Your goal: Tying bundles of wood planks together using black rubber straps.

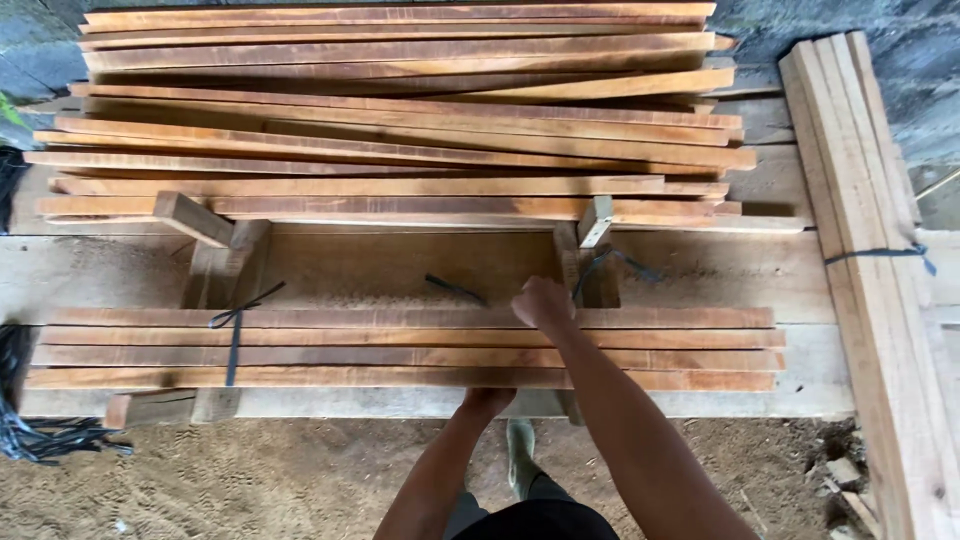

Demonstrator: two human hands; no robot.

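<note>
Rough pale planks form the workbench [120, 270], dusted with sawdust, standing on a sandy dirt floor [250, 480] before a grey masonry wall [900, 40]. On the bench's near edge lies a bundle of long reddish-brown wooden slats [350, 348], bound near its left end by a dark strap [233, 345]. The right hand [542, 302] is closed in a fist over the bundle's far edge, beside a second dark strap [610, 262] (what it grips is hard to tell). The left hand [487, 401] presses against the bundle's near side, fingers hidden. A loose pile of similar slats [400, 130] lies behind; another tied bundle [860, 250] runs off the frame at right.
</note>
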